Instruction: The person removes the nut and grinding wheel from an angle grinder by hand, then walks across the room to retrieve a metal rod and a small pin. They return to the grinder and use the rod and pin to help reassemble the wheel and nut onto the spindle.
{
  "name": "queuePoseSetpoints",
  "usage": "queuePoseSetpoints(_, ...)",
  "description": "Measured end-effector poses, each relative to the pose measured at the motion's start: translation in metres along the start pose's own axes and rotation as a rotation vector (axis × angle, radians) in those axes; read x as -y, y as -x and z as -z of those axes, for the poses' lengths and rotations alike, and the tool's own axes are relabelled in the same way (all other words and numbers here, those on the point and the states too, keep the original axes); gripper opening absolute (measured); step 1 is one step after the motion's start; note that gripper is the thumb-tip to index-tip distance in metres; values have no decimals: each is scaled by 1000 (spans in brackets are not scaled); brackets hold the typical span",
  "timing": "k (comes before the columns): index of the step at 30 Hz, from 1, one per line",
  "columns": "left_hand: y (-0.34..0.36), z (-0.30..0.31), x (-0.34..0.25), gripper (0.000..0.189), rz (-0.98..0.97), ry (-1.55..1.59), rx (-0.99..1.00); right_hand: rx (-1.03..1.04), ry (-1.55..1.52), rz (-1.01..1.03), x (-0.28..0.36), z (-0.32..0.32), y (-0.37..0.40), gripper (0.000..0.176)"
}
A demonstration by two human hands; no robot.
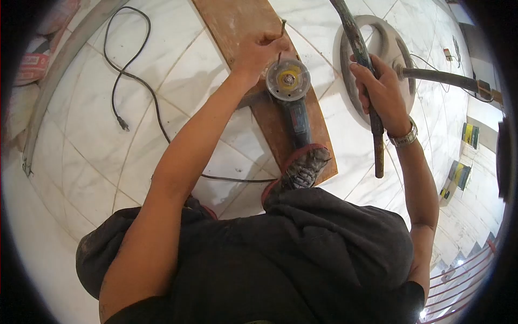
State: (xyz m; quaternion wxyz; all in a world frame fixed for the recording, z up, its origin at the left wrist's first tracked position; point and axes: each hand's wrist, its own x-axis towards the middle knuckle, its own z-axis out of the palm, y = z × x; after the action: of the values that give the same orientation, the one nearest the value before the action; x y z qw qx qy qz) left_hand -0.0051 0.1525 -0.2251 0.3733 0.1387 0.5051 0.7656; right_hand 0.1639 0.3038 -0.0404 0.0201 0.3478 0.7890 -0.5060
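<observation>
Between the fingers of my left hand [259, 56] is a thin dark rod [283, 27], like a nail or bolt, held upright over the board. Just below it, an angle grinder [297, 116] with a round disc [288, 80] lies on the brown wooden board [224, 19]. My shoe [307, 166] rests against the grinder's rear end. My right hand [382, 94] is wrapped round a long worn bar [379, 146], which reaches past the top edge of the view. Beneath that hand lies a grey oval object [350, 70] with openings.
A black cord [154, 100] with a plug [123, 124] runs over the tiled floor [178, 102]. A hose [445, 77] joins the oval object from the right. Bags [32, 67] lie at the far left, small boxes [458, 174] at the right, and red railings [464, 275] at lower right.
</observation>
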Motion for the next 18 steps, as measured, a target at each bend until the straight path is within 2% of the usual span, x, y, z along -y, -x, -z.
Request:
queuePoseSetpoints(1, 6, 2, 2, 24, 40, -8, -24, 1, -5, 5, -3, 1, 0, 30)
queuePoseSetpoints(4, 22, -5, 10, 23, 71, 44, 75, 1, 9, 12, -9, 1, -1, 30)
queuePoseSetpoints(8, 12, -18, 9, 24, 106, -12, 105, 45, -19, -19, -12, 1, -5, 30)
queuePoseSetpoints(13, 4, -19, 4, 22, 95, -205, 175, 58, 239, -19, -5, -3, -3, 34)
queuePoseSetpoints(16, 2, -18, 11, 26, 122, -41, 194, 94, 312, -33, -7, -2, -1, 36)
queuePoseSetpoints(18, 5, -19, 6, 23, 105, -123, 224, 134, 361, -34, -9, -2, 0, 37)
